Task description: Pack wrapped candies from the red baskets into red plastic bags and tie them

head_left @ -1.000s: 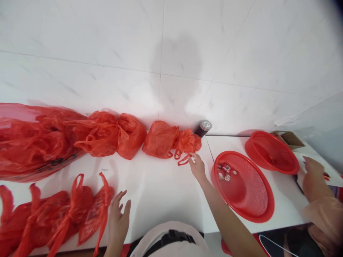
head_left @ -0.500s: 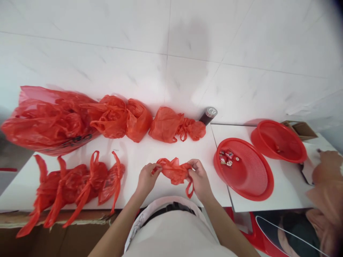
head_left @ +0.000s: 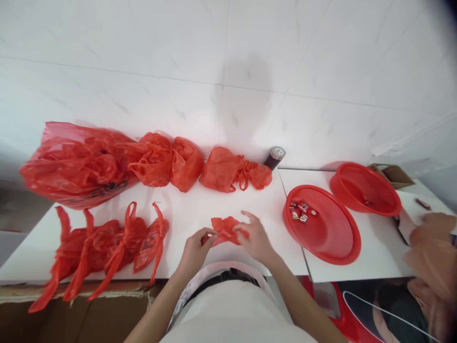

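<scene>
A small crumpled red plastic bag (head_left: 224,229) is stretched between my two hands, just above the white table in front of my body. My left hand (head_left: 195,247) pinches its left end between thumb and curled fingers. At the bag's right side my right hand (head_left: 255,238) has its thumb and lower fingers on the plastic, with the index finger raised away. Part of the bag is hidden behind my right fingers. Nearest on the left lie several tied red bags (head_left: 117,243) with long knotted handles.
Along the wall stand a large red bag (head_left: 82,166), several smaller red bundles (head_left: 221,169) and a dark cylinder (head_left: 274,158). To the right are a red basket (head_left: 335,233) with small packets, a red basin (head_left: 367,190), a cardboard box (head_left: 394,175) and another person's hand (head_left: 433,231).
My right hand has turned inward over the bag and raised its index finger. The hanging handle loop no longer shows. The view has shifted slightly.
</scene>
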Motion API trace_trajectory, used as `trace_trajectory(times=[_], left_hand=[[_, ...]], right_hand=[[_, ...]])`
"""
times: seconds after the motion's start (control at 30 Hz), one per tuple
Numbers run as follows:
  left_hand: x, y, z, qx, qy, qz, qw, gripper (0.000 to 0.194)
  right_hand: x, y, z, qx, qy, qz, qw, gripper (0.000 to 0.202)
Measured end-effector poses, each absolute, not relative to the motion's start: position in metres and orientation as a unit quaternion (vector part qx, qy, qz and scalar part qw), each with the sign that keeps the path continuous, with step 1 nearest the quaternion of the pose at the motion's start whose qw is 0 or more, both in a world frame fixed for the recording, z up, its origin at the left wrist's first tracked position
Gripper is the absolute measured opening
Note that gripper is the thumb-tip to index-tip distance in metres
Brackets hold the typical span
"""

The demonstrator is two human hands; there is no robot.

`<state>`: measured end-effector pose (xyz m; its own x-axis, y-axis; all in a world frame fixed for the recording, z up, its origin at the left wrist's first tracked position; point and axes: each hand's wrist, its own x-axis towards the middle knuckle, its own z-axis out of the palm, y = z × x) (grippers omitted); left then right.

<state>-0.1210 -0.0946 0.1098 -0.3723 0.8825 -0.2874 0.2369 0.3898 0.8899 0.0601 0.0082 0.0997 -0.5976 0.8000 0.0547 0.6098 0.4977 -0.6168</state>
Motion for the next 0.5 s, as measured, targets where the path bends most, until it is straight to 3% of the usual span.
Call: trace_trajectory(times=[0.13,0.2,0.3,0.4,0.5], left_hand=[[-0.106,-0.096,0.119,0.418,0.675,0.421,0.439,0.024],[-0.118,-0.102,0.117,0.420,0.669,0.425,0.442,0.025],[-0.158,-0.113,0.108,0.407,0.737,0.401,0.362,0.029],[-0.187,-0.118,0.102,0.463,0.802,0.333,0.178,0.028],[-0.172,-0.111,0.105,0.562,0.773,0.293,0.026,0.023]], right_hand=[[0.034,0.003,0.066,-0.412,-0.865,0.281,-0.050,0.029],[0.041,0.015,0.051,-0.468,-0.833,0.275,-0.108,0.038],[0.067,0.038,0.043,-0.516,-0.804,0.274,-0.112,0.045],[0.081,0.046,0.053,-0.504,-0.806,0.299,-0.090,0.046],[0.071,0.037,0.070,-0.460,-0.822,0.333,-0.048,0.050]])
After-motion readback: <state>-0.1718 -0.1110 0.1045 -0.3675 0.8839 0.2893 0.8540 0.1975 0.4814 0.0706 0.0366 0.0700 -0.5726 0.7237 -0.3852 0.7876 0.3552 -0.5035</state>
